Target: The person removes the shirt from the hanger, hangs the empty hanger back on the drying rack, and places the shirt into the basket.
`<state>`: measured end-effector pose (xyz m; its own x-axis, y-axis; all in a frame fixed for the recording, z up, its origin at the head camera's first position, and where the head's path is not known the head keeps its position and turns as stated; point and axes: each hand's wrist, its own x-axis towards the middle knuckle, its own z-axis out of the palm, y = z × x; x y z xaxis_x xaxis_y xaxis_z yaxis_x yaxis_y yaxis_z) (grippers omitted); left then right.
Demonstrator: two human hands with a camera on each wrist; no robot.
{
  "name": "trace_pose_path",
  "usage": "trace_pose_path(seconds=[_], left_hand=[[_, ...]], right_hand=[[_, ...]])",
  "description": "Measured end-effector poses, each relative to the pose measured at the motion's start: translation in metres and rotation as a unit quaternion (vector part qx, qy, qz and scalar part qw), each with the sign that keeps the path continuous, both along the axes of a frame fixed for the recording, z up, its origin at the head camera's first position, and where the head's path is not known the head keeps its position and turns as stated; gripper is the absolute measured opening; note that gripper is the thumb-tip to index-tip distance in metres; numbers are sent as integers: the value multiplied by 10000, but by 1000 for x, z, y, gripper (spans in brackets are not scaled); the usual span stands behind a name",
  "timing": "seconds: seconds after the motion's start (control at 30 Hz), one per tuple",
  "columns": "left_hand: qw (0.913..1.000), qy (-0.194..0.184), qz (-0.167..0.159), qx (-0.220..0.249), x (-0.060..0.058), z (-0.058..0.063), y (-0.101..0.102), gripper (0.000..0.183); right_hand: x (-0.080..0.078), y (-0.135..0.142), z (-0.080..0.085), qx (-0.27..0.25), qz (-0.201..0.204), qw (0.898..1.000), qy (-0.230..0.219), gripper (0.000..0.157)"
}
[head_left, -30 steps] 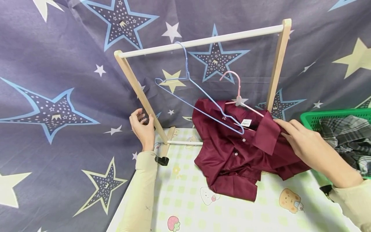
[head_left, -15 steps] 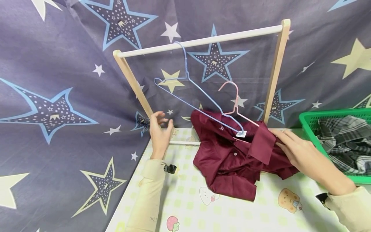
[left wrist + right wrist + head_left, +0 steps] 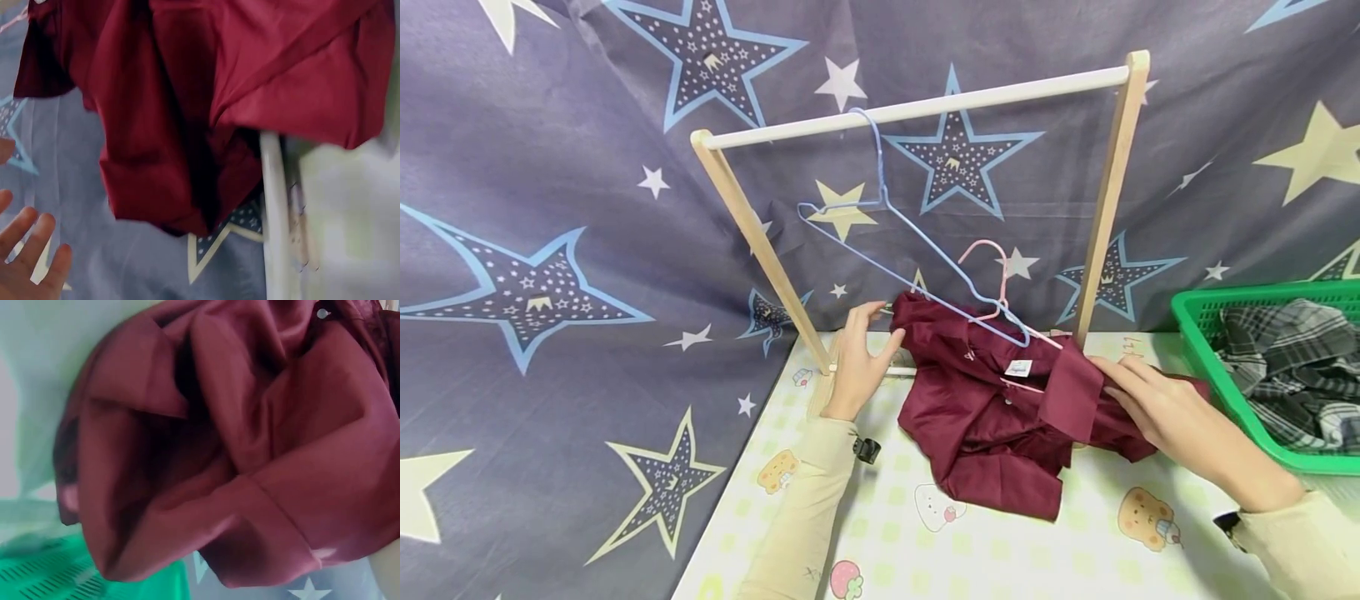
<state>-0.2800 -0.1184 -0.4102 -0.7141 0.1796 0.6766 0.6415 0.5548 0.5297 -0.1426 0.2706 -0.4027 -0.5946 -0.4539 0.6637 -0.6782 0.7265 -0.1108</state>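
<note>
A maroon button-up shirt (image 3: 985, 425) lies bunched over the table, its collar spread and a white label showing. Inside its neck sits a pink hanger (image 3: 1004, 275), with the hook standing up out of the collar and most of the arms hidden by cloth. My right hand (image 3: 1165, 412) grips the shirt at the shoulder beside the collar. At the opposite shoulder, my left hand (image 3: 861, 358) is spread, thumb and fingers apart, close to the cloth. In the left wrist view, its fingers (image 3: 39, 240) stand apart from the hanging maroon fabric (image 3: 144, 137).
A rack with a white top bar (image 3: 1000, 96) and wooden posts stands behind the shirt. From the bar hangs a bare blue hanger (image 3: 917, 229), overlapping the collar in the head view. At right, a green basket (image 3: 1206, 358) holds plaid clothing (image 3: 1292, 367).
My left hand has moved right from beside the rack's left post to the shirt's shoulder. The pink hanger's hook and the collar have come down, with my right hand still at the shoulder.
</note>
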Motion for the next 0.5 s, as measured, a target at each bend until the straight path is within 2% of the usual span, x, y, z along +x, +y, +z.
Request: trace_pose_path(seconds=[0.1, 0.2, 0.33, 0.5], left_hand=[[9996, -210, -192, -84, 2, -5, 9, 50], [9973, -629, -251, -296, 4, -14, 16, 57], [9934, -996, -372, -436, 6, -25, 18, 61], [9916, -1065, -573, -458, 11, -33, 18, 53]], right_hand=[[1, 2, -4, 41, -4, 10000, -86, 39], [4, 3, -8, 124, -31, 9997, -206, 32], [5, 1, -12, 212, 65, 9990, -395, 48], [5, -1, -14, 178, 147, 9981, -570, 63]])
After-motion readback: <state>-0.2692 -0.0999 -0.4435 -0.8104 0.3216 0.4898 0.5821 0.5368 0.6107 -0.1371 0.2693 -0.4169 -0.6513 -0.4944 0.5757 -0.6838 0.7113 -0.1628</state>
